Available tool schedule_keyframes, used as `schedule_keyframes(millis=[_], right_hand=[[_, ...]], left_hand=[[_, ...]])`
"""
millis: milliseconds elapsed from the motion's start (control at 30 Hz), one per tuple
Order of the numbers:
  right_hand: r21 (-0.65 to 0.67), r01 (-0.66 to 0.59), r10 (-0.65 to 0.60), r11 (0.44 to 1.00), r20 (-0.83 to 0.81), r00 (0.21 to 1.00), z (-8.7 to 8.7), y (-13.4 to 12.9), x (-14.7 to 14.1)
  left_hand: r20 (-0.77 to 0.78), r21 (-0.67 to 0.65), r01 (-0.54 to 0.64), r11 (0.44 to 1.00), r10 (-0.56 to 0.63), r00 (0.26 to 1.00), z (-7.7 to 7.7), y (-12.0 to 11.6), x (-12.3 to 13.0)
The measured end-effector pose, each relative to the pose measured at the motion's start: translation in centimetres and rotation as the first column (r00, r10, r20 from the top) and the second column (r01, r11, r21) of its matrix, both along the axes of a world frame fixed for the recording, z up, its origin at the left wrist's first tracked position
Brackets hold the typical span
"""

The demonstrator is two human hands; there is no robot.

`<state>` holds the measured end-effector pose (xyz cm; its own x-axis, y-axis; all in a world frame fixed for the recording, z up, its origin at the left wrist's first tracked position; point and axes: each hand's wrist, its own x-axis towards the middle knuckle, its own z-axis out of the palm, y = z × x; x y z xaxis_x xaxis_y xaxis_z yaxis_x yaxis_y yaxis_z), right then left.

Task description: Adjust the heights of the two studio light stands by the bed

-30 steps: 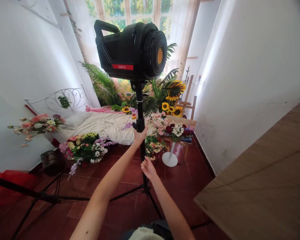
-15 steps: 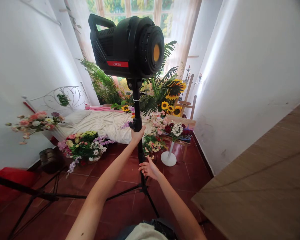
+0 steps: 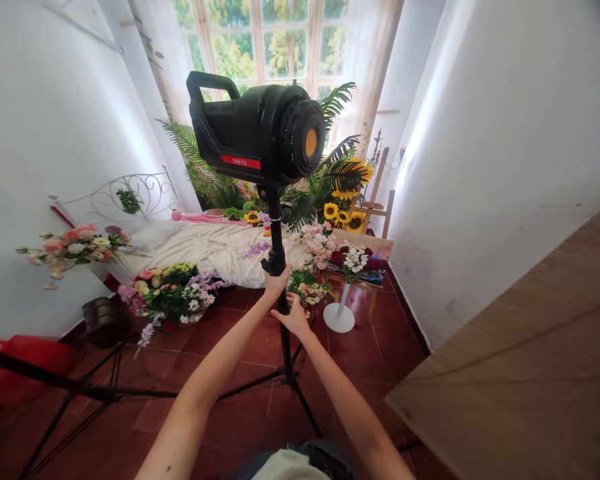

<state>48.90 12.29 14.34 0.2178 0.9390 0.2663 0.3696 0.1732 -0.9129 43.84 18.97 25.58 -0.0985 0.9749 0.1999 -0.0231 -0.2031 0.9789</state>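
The person's left hand [image 3: 277,285] clasps the light stand [image 3: 277,235]; the right hand [image 3: 295,317], fingers parted, is just below. The contents of 1 dark barrel [image 3: 101,323] are hidden.

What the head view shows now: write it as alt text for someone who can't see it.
A person's left grip holds the stand of a black studio light labelled ZHEYU, with the right grip at the stand just below. Beyond are a cream-covered bed, flower arrangements and palm fronds in front of a bright window.
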Motion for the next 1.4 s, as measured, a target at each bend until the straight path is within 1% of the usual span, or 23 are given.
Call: schedule_keyframes(millis=[67,167,267,333,367,433,567,667,833,933,1000,1033,1100,1233,1333,1400], right_hand=[[-0.088,0.009,-0.002,0.996,0.073,0.997,-0.7,0.8,-0.5],[-0.176,0.064,-0.036,0.982,0.157,0.987,-1.7,1.3,-0.8],[-0.19,0.079,-0.047,0.979,0.171,0.984,-2.2,1.3,-0.8],[-0.184,0.074,-0.042,0.98,0.169,0.985,-2.2,1.4,-0.8],[-0.183,0.069,-0.039,0.981,0.163,0.986,-2.2,1.5,-0.8],[-0.186,0.065,-0.037,0.98,0.15,0.988,-2.1,1.6,-0.7],[-0.183,0.063,-0.038,0.981,0.138,0.99,-1.9,1.7,-0.5],[-0.17,0.052,-0.028,0.984,0.142,0.989,-2.0,1.9,-0.4],[-0.139,0.029,-0.012,0.99,0.128,0.992,-2.5,2.3,-0.5],[-0.132,0.009,0.005,0.991,0.108,0.994,-2.6,2.3,-0.7],[-0.143,0.004,0.011,0.99,0.102,0.995,-2.4,2.3,-0.7],[-0.149,0.002,0.013,0.989,0.098,0.995,-2.3,2.2,-0.7],[-0.147,-0.011,0.025,0.989,0.094,0.995,-1.8,2.1,-0.7],[-0.098,-0.072,0.08,0.993,0.072,0.994,-1.1,1.8,-0.5],[-0.1,-0.11,0.109,0.989,-0.01,0.994,-1.0,0.9,0.0],[-0.134,-0.139,0.125,0.981,-0.108,0.986,-1.2,-0.2,0.4]], left_hand=[[-0.003,0.021,-0.008,1.0,0.009,1.0,0.6,0.0,0.0],[-0.003,0.092,0.014,0.996,-0.014,1.0,2.5,0.5,0.1],[0.016,0.147,0.039,0.988,-0.042,0.999,4.3,1.0,0.2],[0.029,0.148,0.05,0.988,-0.055,0.998,4.5,1.2,0.1],[0.03,0.136,0.054,0.989,-0.059,0.998,4.3,1.3,0.1],[0.021,0.1,0.059,0.993,-0.061,0.998,3.1,1.1,0.0],[0.004,0.014,0.073,0.997,-0.073,0.997,-0.4,0.5,-0.2],[0.013,-0.038,0.065,0.997,-0.065,0.998,-2.6,-0.1,-0.3],[-0.027,-0.027,0.044,0.999,-0.044,0.999,-5.1,-0.6,-1.2],[-0.057,-0.001,-0.007,1.0,0.007,0.998,-6.3,-0.7,-1.7],[-0.055,-0.007,-0.049,0.999,0.048,0.997,-7.0,-0.8,-1.9],[-0.047,-0.016,-0.05,0.999,0.05,0.998,-7.2,-0.8,-1.9],[-0.029,-0.027,-0.027,0.999,0.027,0.999,-7.7,-0.8,-2.0],[-0.033,-0.018,0.022,1.0,-0.023,0.999,-8.9,-1.0,-2.2],[-0.033,-0.024,0.073,0.997,-0.074,0.997,-9.9,-1.0,-2.4],[-0.023,-0.022,0.107,0.994,-0.107,0.994,-10.4,-1.0,-2.4]])
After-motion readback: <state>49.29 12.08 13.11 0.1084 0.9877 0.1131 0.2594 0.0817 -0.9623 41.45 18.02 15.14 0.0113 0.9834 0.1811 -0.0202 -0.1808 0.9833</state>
